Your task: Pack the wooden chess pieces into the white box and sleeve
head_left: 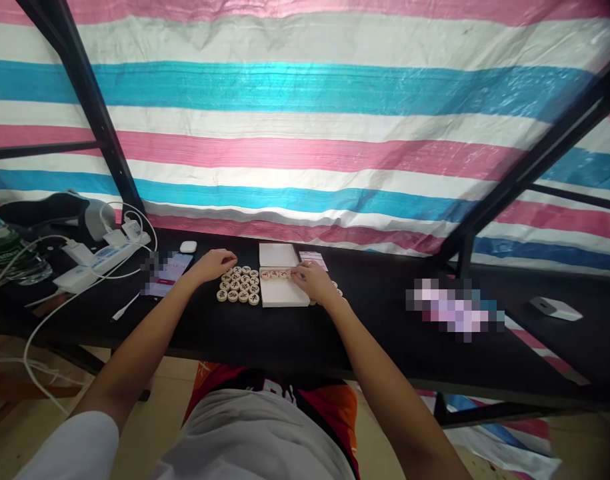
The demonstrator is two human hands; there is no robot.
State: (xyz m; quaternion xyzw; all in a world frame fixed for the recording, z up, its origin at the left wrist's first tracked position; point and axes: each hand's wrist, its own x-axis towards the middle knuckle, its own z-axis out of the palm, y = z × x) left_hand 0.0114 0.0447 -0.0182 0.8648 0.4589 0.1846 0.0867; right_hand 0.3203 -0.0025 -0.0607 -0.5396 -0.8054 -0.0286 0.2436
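Several round wooden game pieces (241,285) lie in a cluster on the black table (285,333). My left hand (215,263) rests at the cluster's upper left, fingers curled over the nearest pieces. A white open box (281,293) lies just right of the cluster, with a short row of pieces (276,273) along its hinge line. My right hand (312,280) sits at the right end of that row, fingers pinched at a piece there. A few more pieces (337,288) show beside my right wrist.
A phone (165,273) and a small white earbud case (188,247) lie left of the pieces. A white power strip (102,260) with cables and a water bottle (5,250) occupy the far left. A white device (555,308) sits far right. Black frame posts and a striped tarp stand behind.
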